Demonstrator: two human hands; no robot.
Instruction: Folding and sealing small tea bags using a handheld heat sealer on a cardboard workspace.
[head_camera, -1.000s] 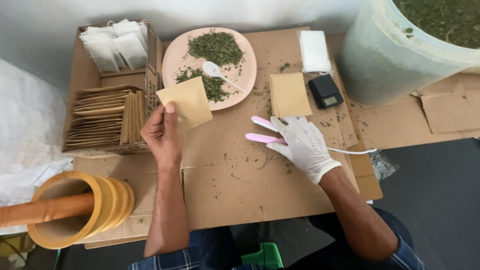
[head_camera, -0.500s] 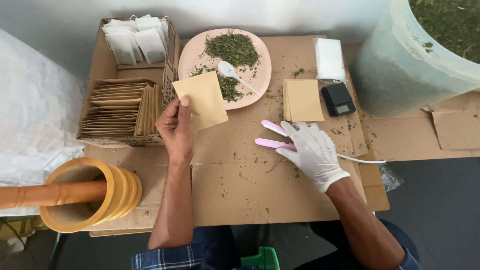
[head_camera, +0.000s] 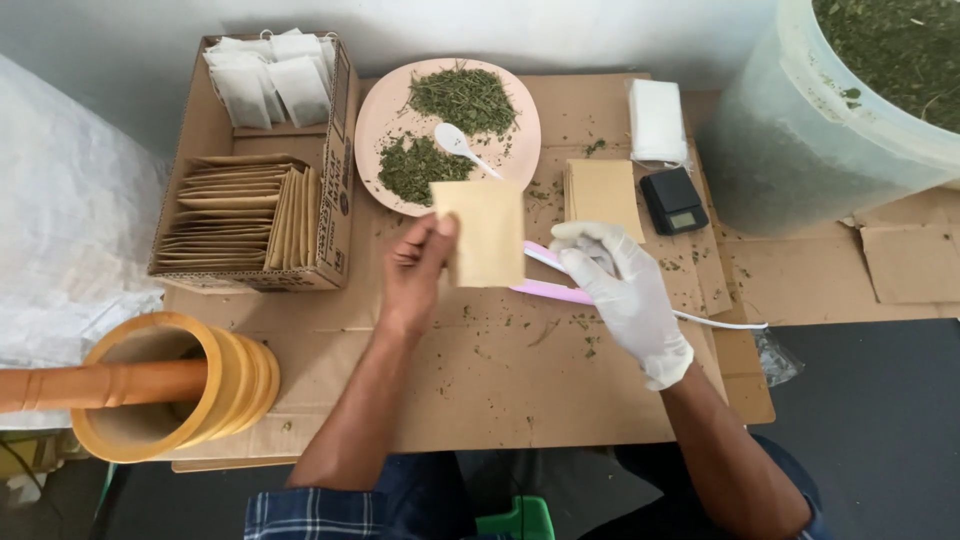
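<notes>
Pouch (head_camera: 487, 232), pinched at its left edge in your bare left hand (head_camera: 415, 268) above the tabletop (head_camera: 480, 380), is hanging unsupported while your gloved right hand (head_camera: 625, 290) is pressing the pink sealer (head_camera: 560, 292), risking a crooked seam.
</notes>
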